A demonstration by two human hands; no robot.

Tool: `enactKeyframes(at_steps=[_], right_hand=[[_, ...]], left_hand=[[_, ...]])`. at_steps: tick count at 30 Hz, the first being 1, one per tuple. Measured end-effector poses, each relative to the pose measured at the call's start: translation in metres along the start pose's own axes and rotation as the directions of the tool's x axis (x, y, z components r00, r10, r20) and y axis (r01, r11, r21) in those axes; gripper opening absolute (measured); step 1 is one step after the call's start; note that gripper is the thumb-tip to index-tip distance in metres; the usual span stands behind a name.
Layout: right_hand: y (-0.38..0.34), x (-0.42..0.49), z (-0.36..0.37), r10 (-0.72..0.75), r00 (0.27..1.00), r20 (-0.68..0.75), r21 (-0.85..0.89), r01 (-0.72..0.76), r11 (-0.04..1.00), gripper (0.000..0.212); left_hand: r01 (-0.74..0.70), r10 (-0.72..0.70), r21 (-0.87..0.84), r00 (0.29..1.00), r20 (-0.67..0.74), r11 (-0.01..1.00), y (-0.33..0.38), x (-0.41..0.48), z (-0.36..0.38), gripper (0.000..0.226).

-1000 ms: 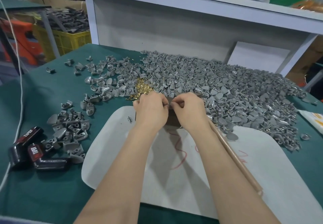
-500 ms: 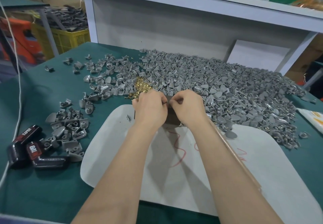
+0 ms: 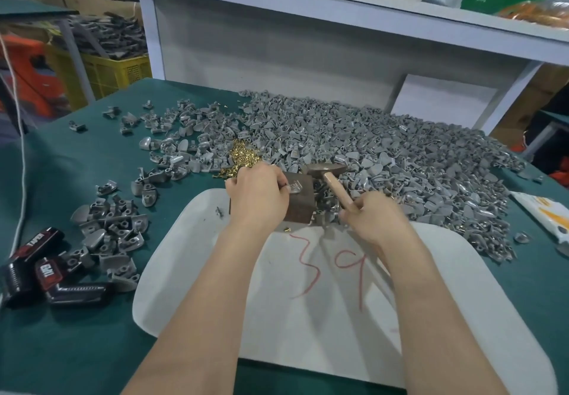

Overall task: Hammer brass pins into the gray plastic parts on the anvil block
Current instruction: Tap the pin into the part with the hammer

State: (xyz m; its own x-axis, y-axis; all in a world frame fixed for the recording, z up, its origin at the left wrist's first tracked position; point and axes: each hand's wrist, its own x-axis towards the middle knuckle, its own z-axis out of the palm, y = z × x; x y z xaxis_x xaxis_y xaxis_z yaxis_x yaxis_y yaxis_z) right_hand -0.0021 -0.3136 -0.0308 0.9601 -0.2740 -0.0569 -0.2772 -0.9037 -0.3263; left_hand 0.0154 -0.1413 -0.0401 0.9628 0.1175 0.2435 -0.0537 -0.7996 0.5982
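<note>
A dark brown anvil block point(image 3: 303, 206) stands at the far edge of a white mat point(image 3: 308, 317). On its top lies one gray plastic part point(image 3: 295, 185), which my left hand point(image 3: 258, 194) pinches at its left side. My right hand point(image 3: 374, 217) grips the wooden handle of a hammer point(image 3: 334, 185), whose metal head point(image 3: 326, 168) hangs just right of and above the part. A heap of brass pins point(image 3: 243, 157) lies behind my left hand. One loose pin point(image 3: 287, 229) sits on the mat by the block.
A large pile of gray parts point(image 3: 385, 154) covers the green table behind and to the right. A smaller group of gray parts point(image 3: 107, 234) lies at the left, beside black and red objects point(image 3: 46, 274). A white shelf frame point(image 3: 277, 40) stands behind.
My hands were together over the block, both at the part. Now my right hand has drawn back to the right and holds the hammer raised by the block; my left hand stays at the part.
</note>
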Motion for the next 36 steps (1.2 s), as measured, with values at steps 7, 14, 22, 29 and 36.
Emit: enactKeyframes(at_steps=[7, 14, 22, 29, 36], right_hand=[[-0.002, -0.009, -0.016, -0.097, 0.991, -0.095, 0.249, 0.118, 0.961, 0.018], [-0.008, -0.038, -0.030, -0.287, 0.845, -0.451, 0.147, 0.388, 0.910, 0.040], [-0.009, -0.053, -0.024, -0.336, 0.873, -0.354, 0.019, 0.366, 0.931, 0.039], [-0.010, -0.055, -0.022, -0.399, 0.872, -0.285, -0.039, 0.405, 0.913, 0.040], [-0.008, -0.057, -0.019, -0.368, 0.797, -0.479, 0.054, 0.445, 0.894, 0.043]], left_hand=[[0.035, -0.036, -0.007, 0.999, -0.008, 0.999, 0.000, 0.000, -0.002, 0.008], [0.038, -0.038, 0.018, 0.999, -0.022, 0.999, -0.001, 0.000, 0.000, 0.009], [0.045, -0.044, 0.029, 0.998, -0.047, 0.999, -0.003, 0.001, 0.001, 0.012], [0.048, -0.047, 0.019, 0.998, -0.050, 0.999, -0.001, 0.001, 0.001, 0.014], [0.073, -0.073, 0.015, 0.996, -0.048, 0.997, 0.000, 0.002, 0.001, 0.013]])
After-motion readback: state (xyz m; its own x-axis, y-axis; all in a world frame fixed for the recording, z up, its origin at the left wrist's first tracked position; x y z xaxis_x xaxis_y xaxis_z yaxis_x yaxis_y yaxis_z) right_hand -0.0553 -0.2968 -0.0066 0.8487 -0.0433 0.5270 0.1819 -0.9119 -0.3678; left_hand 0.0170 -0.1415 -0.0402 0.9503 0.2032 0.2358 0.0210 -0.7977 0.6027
